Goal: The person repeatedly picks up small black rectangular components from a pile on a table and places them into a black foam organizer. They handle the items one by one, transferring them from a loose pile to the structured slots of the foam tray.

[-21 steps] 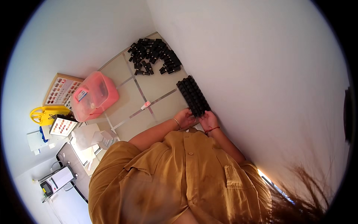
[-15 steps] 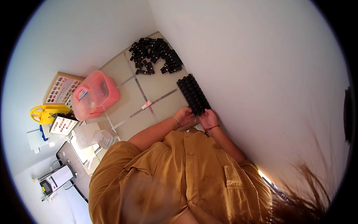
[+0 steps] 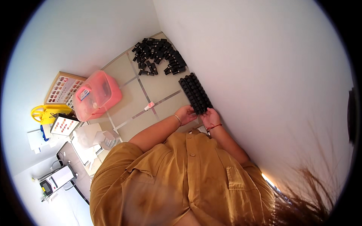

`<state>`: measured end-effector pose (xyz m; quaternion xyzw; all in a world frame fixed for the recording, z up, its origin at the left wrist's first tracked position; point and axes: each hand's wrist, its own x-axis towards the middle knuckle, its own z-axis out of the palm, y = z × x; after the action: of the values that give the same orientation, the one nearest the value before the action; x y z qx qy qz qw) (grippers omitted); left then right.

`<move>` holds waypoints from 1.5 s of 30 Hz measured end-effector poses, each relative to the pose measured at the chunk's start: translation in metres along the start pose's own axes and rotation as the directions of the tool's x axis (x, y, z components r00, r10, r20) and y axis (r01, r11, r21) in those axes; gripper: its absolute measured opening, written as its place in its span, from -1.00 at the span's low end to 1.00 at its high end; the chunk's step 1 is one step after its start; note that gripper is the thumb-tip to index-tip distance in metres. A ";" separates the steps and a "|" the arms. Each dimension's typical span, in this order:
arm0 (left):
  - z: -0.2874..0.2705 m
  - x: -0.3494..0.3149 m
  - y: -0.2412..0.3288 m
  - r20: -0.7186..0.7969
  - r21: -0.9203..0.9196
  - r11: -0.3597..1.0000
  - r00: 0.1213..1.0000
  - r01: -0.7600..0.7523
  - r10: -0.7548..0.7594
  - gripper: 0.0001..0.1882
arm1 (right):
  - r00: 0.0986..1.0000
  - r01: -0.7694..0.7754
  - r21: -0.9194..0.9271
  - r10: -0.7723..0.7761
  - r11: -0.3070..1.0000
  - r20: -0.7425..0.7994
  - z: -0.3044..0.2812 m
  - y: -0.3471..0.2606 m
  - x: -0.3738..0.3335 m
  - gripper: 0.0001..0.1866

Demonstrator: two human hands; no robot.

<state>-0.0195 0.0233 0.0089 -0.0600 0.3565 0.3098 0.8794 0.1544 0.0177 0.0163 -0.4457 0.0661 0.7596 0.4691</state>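
Several tight rows of small black bottles (image 3: 195, 92), caps up, form a block beside the right-hand wall. My left hand (image 3: 186, 115) is at the near left corner of this block, fingers reaching toward it. Against the near end, my right hand (image 3: 211, 118) has its fingers curled at the last black bottle; its exact grip is partly hidden. Farther off, a loose heap of black bottles (image 3: 152, 52) with light metallic bands lies near the corner, many on their sides.
A pink lidded case (image 3: 114, 90) stands left on the tiled table (image 3: 130, 101). A small white-and-pink tube (image 3: 149, 106) lies mid-table. Colour sample boards (image 3: 62, 90), a yellow bag (image 3: 51, 114) and a clear container (image 3: 107, 140) sit at the left. The wall (image 3: 264, 83) bounds the right side.
My hands stay at the near end of the rows, their fingers shifting slightly. The whole view has moved a little; the bottles keep their arrangement.
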 end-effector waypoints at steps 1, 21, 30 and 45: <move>0.000 -0.002 0.001 0.000 0.017 1.000 1.000 0.012 -0.012 -0.60 | 1.000 0.004 0.004 -0.004 1.000 0.001 0.000 0.000 0.000 -0.63; -0.010 0.009 0.168 -0.317 0.490 0.827 0.827 -0.277 0.465 -0.52 | 0.991 -0.067 -0.198 0.042 0.978 -0.126 -0.015 -0.005 -0.031 -0.55; -0.020 0.045 0.171 -0.269 0.256 0.861 0.823 -0.440 0.501 -0.63 | 0.994 -0.059 -0.152 0.044 0.987 -0.102 -0.033 -0.005 -0.038 -0.56; -0.015 0.031 0.173 -0.147 0.953 0.258 0.500 -0.161 0.853 -0.75 | 0.993 -0.070 -0.159 0.053 0.985 -0.107 -0.028 -0.009 -0.046 -0.67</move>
<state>-0.1128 0.1730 -0.0031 0.4100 0.7363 0.3369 0.4199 0.1858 -0.0223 0.0363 -0.5184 0.0419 0.7528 0.4035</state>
